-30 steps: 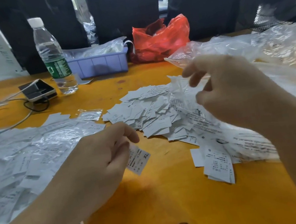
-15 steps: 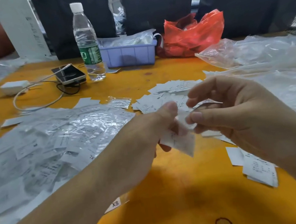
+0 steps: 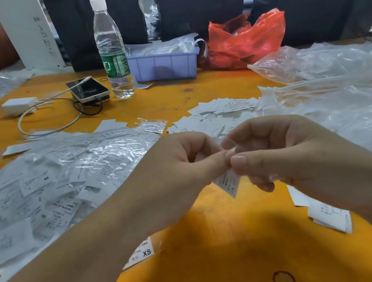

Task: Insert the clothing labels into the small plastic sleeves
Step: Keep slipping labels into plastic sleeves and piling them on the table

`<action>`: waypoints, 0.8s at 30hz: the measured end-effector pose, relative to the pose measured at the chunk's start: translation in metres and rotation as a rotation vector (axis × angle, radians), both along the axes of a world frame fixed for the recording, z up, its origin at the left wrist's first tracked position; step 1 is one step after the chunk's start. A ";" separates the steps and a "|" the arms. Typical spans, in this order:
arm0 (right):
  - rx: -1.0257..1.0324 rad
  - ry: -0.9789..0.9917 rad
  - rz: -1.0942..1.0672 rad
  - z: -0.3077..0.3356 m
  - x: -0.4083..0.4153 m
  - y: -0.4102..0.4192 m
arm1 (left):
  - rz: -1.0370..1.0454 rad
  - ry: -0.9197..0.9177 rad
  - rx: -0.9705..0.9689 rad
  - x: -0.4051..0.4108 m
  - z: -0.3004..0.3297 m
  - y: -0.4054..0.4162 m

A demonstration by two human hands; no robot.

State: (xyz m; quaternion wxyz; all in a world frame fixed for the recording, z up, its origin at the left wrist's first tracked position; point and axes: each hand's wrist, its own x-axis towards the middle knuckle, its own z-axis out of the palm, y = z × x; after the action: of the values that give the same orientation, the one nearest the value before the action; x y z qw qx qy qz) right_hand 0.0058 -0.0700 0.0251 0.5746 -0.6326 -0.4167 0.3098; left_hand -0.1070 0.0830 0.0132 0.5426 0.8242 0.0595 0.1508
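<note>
My left hand (image 3: 179, 166) and my right hand (image 3: 276, 151) meet above the middle of the orange table (image 3: 221, 256). Both pinch one small white label (image 3: 227, 181), whose lower corner hangs below the thumbs. A thin clear sleeve seems to be between the right fingers, mostly hidden. Loose white labels (image 3: 221, 111) lie in a pile just beyond the hands. Labels in sleeves (image 3: 59, 174) cover the table's left side. A heap of clear plastic sleeves (image 3: 343, 102) spreads on the right.
A water bottle (image 3: 112, 52), a phone (image 3: 88, 90) with white cable and charger (image 3: 19, 105), a purple bin (image 3: 164, 64) and a red bag (image 3: 247, 40) stand at the back. An XS label (image 3: 141, 252) and further labels (image 3: 329, 216) lie near the front.
My right hand came down from the plastic heap and my left hand rose with its label; the two now meet and pinch it together. The camera view shifted left.
</note>
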 end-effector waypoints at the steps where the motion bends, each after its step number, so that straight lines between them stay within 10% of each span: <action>1: 0.002 0.018 0.012 0.000 0.000 0.000 | -0.003 0.001 -0.006 0.000 0.000 0.000; 10: -0.012 0.285 -0.028 0.004 0.008 -0.002 | -0.014 0.021 -0.029 0.000 0.002 0.004; 16: 0.021 -0.113 -0.139 0.007 0.005 -0.005 | -0.079 0.093 0.044 0.000 0.000 0.002; 24: 0.020 -0.090 -0.055 0.001 0.000 0.000 | -0.054 0.046 -0.039 0.001 0.001 0.002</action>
State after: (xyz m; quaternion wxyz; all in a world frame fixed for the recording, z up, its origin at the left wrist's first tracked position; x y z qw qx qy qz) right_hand 0.0062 -0.0704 0.0261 0.5698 -0.6514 -0.4277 0.2608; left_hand -0.1056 0.0853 0.0139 0.5607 0.8182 0.0528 0.1160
